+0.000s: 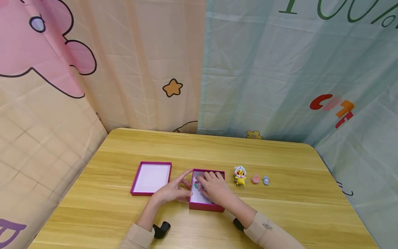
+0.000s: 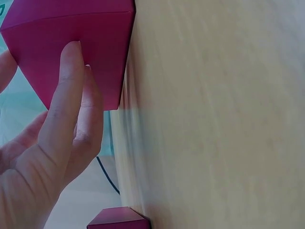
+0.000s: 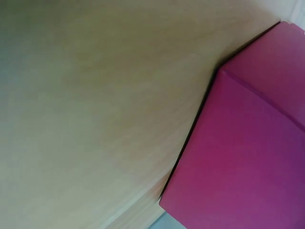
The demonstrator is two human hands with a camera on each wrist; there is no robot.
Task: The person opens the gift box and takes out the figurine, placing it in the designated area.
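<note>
A magenta box with a white inside stands on the table. My left hand is at its left side; in the left wrist view, nearly straight fingers lie against the box wall. My right hand reaches down into the box over its right part. Close to its fingers, inside the box, lies a small pink and green thing, partly covered by the hand. I cannot tell whether the right fingers pinch it. The right wrist view shows only the outer box wall and tabletop.
Left of the box lies its shallow magenta lid, white inside facing up. To the right stand a yellow figurine with a white hood, a small pink figure and a small blue one. Printed curtains hang behind the wooden table.
</note>
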